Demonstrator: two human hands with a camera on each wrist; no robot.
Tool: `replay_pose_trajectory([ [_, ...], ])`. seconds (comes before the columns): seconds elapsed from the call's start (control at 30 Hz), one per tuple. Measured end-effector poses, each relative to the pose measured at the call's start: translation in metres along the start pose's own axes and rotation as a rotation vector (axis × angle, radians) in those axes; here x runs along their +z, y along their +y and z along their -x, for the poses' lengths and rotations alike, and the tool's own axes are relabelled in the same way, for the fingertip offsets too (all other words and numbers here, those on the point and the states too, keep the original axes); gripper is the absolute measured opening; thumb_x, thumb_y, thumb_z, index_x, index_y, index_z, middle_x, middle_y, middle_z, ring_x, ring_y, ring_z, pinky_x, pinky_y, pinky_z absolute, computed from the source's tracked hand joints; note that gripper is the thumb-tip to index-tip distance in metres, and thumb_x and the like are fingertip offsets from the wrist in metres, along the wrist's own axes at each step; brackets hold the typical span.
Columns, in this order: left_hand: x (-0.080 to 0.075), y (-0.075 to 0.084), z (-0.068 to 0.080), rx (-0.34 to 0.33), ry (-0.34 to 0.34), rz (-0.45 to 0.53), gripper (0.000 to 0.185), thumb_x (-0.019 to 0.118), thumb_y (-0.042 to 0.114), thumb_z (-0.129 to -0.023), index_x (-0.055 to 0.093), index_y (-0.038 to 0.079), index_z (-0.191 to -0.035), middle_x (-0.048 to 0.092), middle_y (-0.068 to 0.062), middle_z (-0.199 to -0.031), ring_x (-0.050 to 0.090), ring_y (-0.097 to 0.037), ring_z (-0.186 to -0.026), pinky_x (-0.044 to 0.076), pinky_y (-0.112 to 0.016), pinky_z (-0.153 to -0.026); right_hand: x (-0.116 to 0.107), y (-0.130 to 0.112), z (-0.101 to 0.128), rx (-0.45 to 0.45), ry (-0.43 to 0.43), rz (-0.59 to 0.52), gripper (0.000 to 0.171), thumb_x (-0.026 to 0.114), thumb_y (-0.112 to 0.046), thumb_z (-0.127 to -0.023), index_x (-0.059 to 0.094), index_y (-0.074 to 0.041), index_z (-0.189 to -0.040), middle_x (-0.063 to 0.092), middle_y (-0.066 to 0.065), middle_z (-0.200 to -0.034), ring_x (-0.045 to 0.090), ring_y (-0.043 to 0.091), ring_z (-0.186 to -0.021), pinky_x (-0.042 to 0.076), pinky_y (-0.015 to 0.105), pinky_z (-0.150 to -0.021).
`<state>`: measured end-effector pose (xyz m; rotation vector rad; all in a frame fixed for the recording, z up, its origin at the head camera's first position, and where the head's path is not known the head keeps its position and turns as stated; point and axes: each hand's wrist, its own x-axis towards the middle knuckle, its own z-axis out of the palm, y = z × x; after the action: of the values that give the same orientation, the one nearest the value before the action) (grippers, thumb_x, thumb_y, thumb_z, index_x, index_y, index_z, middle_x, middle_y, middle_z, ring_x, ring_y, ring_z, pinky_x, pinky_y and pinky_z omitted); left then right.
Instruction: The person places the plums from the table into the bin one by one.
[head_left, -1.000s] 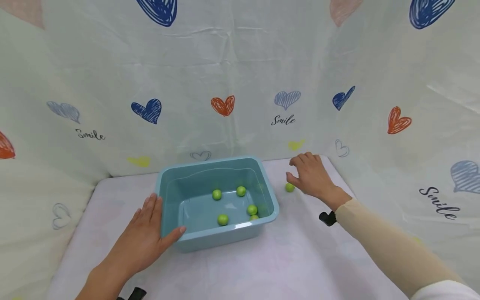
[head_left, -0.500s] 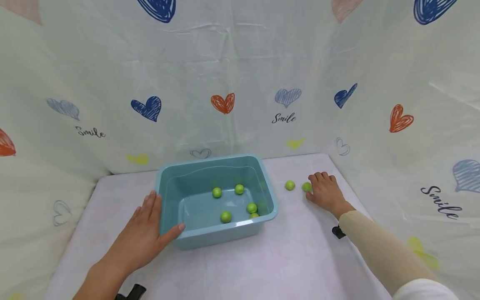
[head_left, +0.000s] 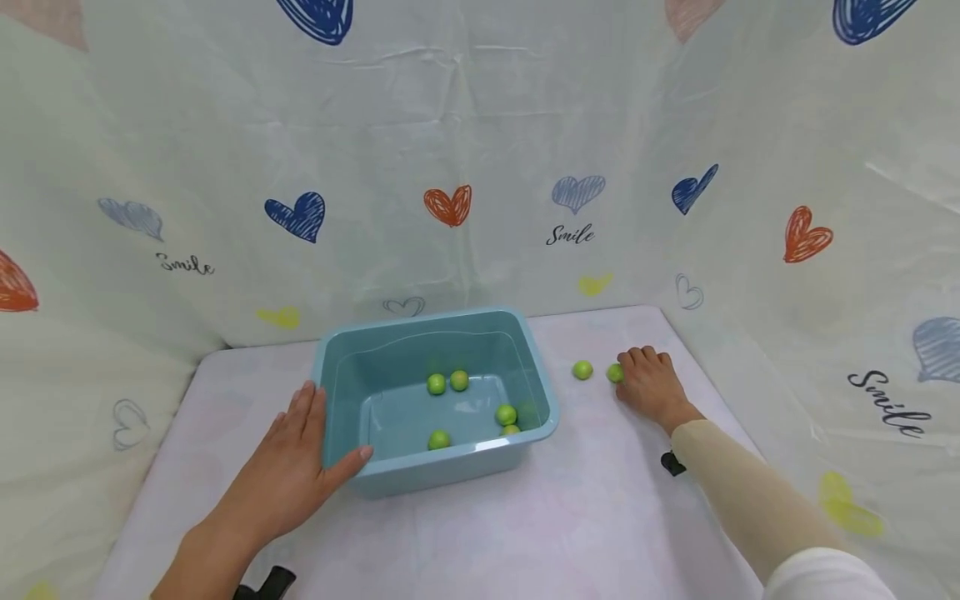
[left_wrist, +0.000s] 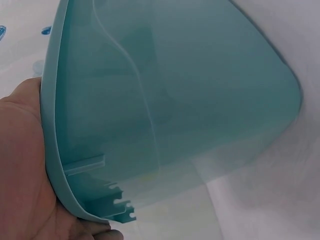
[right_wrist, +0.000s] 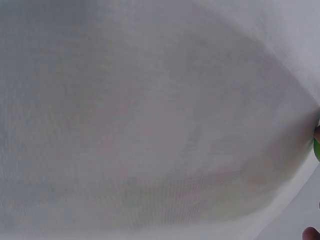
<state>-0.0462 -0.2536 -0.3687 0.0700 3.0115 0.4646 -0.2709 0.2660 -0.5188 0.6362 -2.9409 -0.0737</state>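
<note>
A light blue plastic basin stands on the table, with several small green balls on its floor. My left hand lies along the basin's left rim, fingers straight and thumb over the front corner. In the left wrist view, the palm is against the rim. Right of the basin, my right hand is low on the table, its bent fingers and thumb at a green ball, partly hidden by them. Only a sliver of this ball shows in the right wrist view.
Another green ball lies on the white-covered table between the basin and my right hand. A pale curtain printed with hearts and "Smile" rises behind and at both sides.
My right hand has moved right and down, away from the nearer ball to the farther one. Some balls inside the basin have rolled slightly. The left hand stays in place.
</note>
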Motion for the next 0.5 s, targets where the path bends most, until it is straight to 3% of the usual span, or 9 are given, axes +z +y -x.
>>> replay_pose_trajectory([
  [0.23,0.0011,-0.0001,-0.0008,-0.014,-0.006,0.005,0.121,0.052,0.078,-0.096,0.012,-0.016,-0.162,0.009,-0.038,-0.17,0.018,-0.059,-0.155,0.023,-0.075,-0.121,0.0002,-0.0029,0.0008,0.016,0.022,-0.002,0.038,0.075,-0.022,-0.093,0.058,0.002,-0.117,0.061,0.017,-0.108,0.052,0.039,-0.105,0.044,0.057,-0.091],
  [0.5,0.0028,-0.0006,-0.0012,-0.006,0.013,-0.016,0.122,0.051,0.079,-0.096,0.014,-0.016,-0.161,0.012,-0.039,-0.169,0.021,-0.059,-0.154,0.024,-0.075,-0.12,-0.0073,-0.005,-0.0021,0.002,0.173,0.002,0.041,0.072,-0.033,-0.09,0.054,0.0,-0.106,0.051,0.013,-0.094,0.046,0.035,-0.092,0.042,0.051,-0.083],
])
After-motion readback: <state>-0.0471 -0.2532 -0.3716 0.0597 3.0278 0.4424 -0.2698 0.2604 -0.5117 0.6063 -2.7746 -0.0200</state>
